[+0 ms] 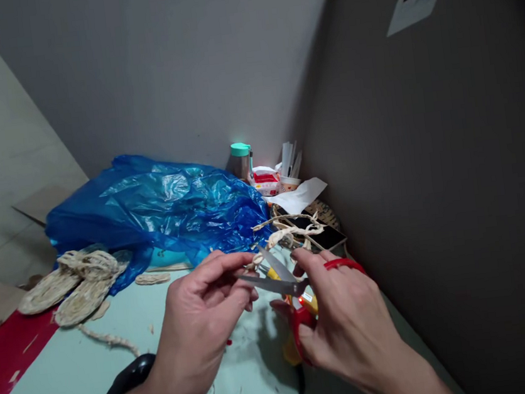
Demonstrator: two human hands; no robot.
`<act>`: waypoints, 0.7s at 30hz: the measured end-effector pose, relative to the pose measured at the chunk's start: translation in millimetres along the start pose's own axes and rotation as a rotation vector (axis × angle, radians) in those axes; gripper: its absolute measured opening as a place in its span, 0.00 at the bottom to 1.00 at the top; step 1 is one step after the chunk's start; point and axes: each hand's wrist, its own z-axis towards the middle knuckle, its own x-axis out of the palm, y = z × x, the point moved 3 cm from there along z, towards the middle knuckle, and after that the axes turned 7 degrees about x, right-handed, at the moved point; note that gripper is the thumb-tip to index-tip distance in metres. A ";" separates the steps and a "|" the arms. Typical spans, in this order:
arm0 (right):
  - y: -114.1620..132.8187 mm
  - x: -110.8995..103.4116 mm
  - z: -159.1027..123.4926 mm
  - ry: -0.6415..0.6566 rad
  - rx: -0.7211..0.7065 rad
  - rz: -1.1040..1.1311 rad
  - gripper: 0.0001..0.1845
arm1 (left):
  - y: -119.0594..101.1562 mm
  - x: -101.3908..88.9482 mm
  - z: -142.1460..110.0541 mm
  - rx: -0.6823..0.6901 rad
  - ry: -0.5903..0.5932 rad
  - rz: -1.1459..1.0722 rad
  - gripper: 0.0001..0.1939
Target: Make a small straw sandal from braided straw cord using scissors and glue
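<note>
My right hand (347, 320) grips red-handled scissors (279, 278), blades apart and pointing left. My left hand (200, 318) pinches the end of a pale straw braid (290, 232) right at the blades. The braid runs up and right into a loose tangle above the scissors. A black band sits on my left wrist. Under my right hand lies a yellow tool (290, 349) with a black cord and a red light.
A crumpled blue plastic bag (159, 205) lies behind the hands. Woven straw ovals (71, 285) rest at the left on the pale green table (74, 376). A teal-capped bottle (240, 159), packets and paper crowd the corner. A dark wall rises at the right.
</note>
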 end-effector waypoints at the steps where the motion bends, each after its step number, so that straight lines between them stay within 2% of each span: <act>1: 0.8 1.4 0.2 0.011 -0.010 -0.046 0.28 | -0.6 0.2 -0.4 0.027 0.004 0.013 0.08; 7: -3.0 0.2 1.4 -0.002 0.020 -0.125 0.24 | 1.3 -1.5 -5.0 0.153 0.068 0.083 0.09; 13: -3.6 -4.0 1.7 -0.064 -0.020 -0.187 0.24 | -4.1 -0.1 -6.8 0.127 0.129 0.091 0.07; 15: -3.5 -4.1 1.7 -0.056 -0.026 -0.180 0.24 | -7.5 1.9 -6.2 0.125 0.148 0.106 0.10; 18: -4.3 -3.3 0.7 -0.052 -0.031 -0.199 0.26 | -10.1 3.5 -6.4 0.142 0.137 0.126 0.12; 21: -5.7 -1.7 -1.5 -0.069 -0.044 -0.228 0.27 | -9.1 2.3 -8.5 0.179 0.082 0.148 0.11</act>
